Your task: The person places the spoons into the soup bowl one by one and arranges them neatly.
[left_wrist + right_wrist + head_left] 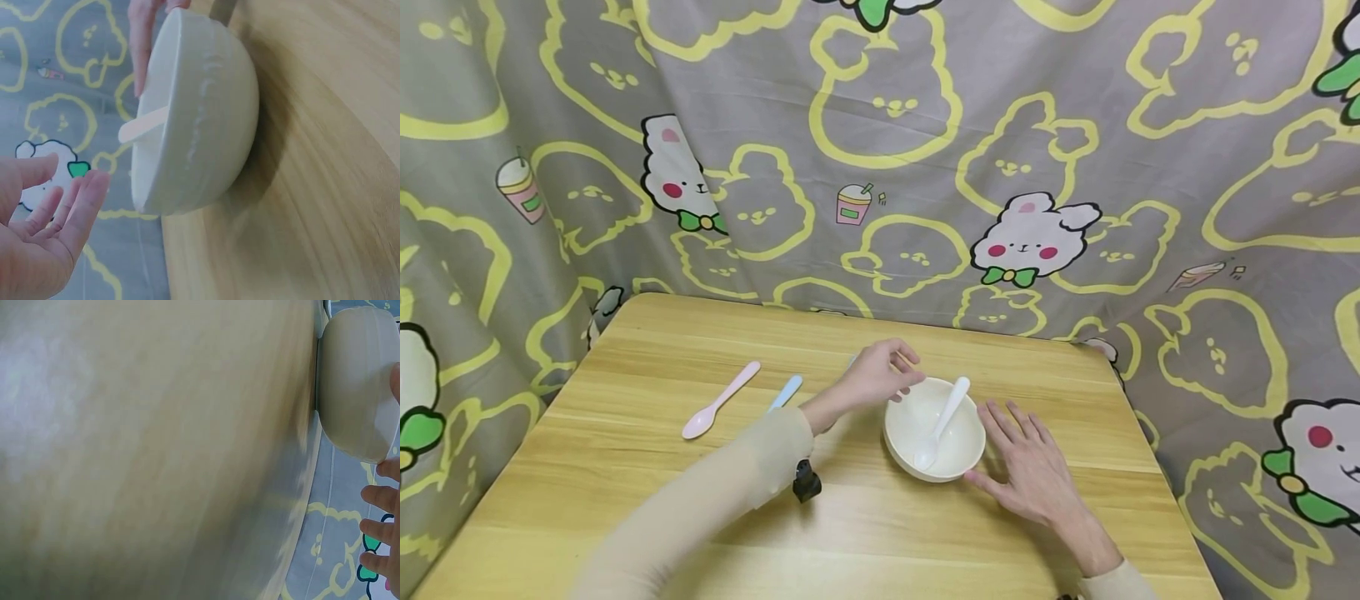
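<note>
A cream bowl (904, 433) stands on the table with a white spoon (952, 404) leaning inside, its handle over the far rim. My left hand (880, 372) hovers by the bowl's upper left rim, fingers loosely bent and holding nothing. In the left wrist view, a gap separates that hand (50, 231) from the bowl (206, 112). At the bowl's right side my right hand (1033, 467) has its fingers spread, with thumb and index against the bowl's outside. The right wrist view shows the bowl's side (356, 381) and these fingers (379, 499) at the edge.
Left of the bowl, a pink spoon (722, 402) lies on the wooden table (880, 533). A blue spoon (786, 392) is partly covered by the left forearm. Behind the left hand peeks a small bluish tip (852, 360). A patterned curtain (775, 108) hangs behind the table.
</note>
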A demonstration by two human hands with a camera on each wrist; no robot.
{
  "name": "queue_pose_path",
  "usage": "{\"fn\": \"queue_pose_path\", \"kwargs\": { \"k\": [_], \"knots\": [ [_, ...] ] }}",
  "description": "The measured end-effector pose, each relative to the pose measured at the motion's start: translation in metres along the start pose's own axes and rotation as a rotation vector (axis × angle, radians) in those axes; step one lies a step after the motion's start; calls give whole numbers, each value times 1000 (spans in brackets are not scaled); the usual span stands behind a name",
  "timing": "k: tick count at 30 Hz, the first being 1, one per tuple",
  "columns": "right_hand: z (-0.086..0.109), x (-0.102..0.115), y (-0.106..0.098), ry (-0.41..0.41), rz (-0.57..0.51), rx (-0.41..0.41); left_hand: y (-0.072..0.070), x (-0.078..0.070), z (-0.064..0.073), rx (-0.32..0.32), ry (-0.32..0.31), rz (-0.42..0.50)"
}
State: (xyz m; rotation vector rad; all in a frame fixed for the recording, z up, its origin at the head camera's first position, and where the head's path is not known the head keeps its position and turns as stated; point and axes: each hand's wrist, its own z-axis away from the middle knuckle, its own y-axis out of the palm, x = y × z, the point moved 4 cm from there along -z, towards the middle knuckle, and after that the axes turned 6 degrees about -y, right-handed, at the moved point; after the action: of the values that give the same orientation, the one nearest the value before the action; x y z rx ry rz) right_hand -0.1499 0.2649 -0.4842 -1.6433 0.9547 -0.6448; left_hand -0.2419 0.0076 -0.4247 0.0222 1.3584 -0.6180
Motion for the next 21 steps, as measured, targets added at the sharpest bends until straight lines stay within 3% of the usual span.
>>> {"fn": "queue_pose_path", "kwargs": {
  "k": [12,21],
  "knots": [
    [0,1,-1,0,-7,-4,-23,7,10,-20,9,56],
    [0,1,-1,6,-5,6,-40,27,11,-63,-50,102]
  ]
}}
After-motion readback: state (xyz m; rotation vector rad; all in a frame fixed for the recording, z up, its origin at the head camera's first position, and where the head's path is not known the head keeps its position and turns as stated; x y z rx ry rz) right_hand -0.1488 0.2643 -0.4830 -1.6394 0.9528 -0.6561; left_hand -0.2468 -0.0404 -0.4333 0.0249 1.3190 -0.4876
